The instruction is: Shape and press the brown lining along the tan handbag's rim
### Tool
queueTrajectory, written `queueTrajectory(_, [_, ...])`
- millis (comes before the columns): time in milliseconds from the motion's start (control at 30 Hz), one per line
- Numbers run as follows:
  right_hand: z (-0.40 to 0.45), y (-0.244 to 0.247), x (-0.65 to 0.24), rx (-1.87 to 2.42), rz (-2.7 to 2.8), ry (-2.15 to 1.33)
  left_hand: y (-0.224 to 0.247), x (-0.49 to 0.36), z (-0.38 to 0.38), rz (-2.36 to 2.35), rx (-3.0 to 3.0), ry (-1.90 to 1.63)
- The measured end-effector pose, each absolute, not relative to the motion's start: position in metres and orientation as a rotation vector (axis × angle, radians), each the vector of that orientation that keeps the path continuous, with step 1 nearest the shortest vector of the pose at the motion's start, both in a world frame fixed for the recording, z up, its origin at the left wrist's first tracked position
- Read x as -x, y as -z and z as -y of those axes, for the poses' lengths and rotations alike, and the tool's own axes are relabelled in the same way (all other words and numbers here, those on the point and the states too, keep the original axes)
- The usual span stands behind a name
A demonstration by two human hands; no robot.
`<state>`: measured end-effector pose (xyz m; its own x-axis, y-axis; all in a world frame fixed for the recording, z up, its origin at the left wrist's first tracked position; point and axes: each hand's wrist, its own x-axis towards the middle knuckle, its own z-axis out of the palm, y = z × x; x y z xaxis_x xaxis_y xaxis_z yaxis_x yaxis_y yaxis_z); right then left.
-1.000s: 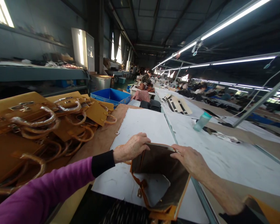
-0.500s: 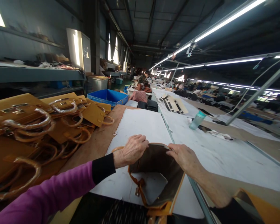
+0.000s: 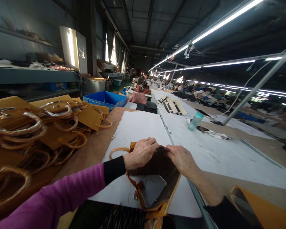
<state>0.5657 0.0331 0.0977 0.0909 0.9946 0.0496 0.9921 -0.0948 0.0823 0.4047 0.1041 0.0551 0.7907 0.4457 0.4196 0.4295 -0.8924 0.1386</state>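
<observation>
An orange-brown bag (image 3: pixel 173 190) stands mouth-up near the white sheet's front, its dark lining showing and a looped handle out to the left. My left hand (image 3: pixel 143 152) is closed on the far rim of the bag at its left part. Close beside it, my right hand (image 3: pixel 183 159) pinches the same rim farther right. Both hands' fingertips are partly hidden behind the rim. A small metal piece (image 3: pixel 135 194) hangs from the near left edge.
Tan bags (image 3: pixel 47 127) with wrapped handles are piled at the left. A blue bin (image 3: pixel 105 99) lies beyond them. A teal bottle (image 3: pixel 195 121) and striped pieces (image 3: pixel 172 105) rest on the right table. Another tan piece (image 3: pixel 262 206) is at the lower right.
My left hand has moved right along the rim, closer to my right hand. The bag's mouth looks narrower at the far side, and more of the left handle shows. The view has shifted slightly.
</observation>
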Motion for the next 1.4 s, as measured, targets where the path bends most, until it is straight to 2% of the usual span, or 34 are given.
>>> queueTrajectory(633, [-0.041, -0.099, -0.566, -2.224, -2.147, -0.158, -0.044, -0.421, -0.106, -0.845, -2.754, -0.855])
queueTrajectory(1400, [-0.046, -0.095, -0.567, -2.228, -2.170, -0.194, -0.074, -0.434, -0.109, -0.988, -2.564, -0.592])
